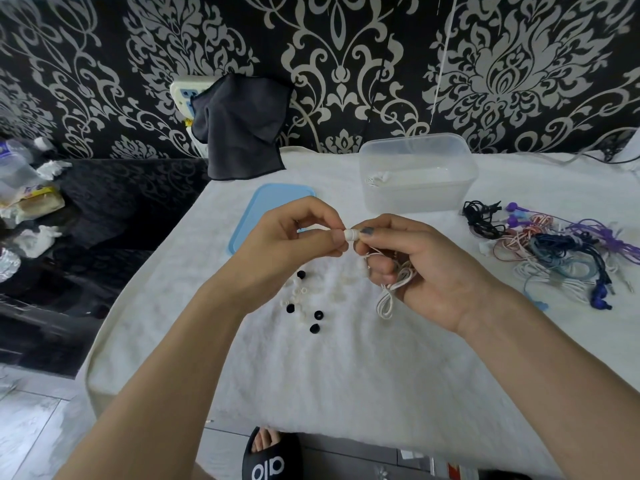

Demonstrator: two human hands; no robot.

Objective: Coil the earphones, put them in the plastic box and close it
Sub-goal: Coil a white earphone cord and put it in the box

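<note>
Two hands meet over the tabletop (311, 375), working one white earbud.
Your left hand (294, 237) pinches the earbud tip (350, 234), its long axis lying left-right, pointing left. Your right hand (426, 268) curls round the white earphones (394, 285), cable looping below your fingers; the plastic box (419, 174) sits open beyond.

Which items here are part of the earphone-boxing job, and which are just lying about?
Part of the job:
white earphones, pinched by left hand and right hand
clear plastic box, open, white earphones inside
blue lid, flat on the towel
tangled earphone pile, waiting

Lying about:
black cloth
loose ear tips
white towel
sandal
</note>
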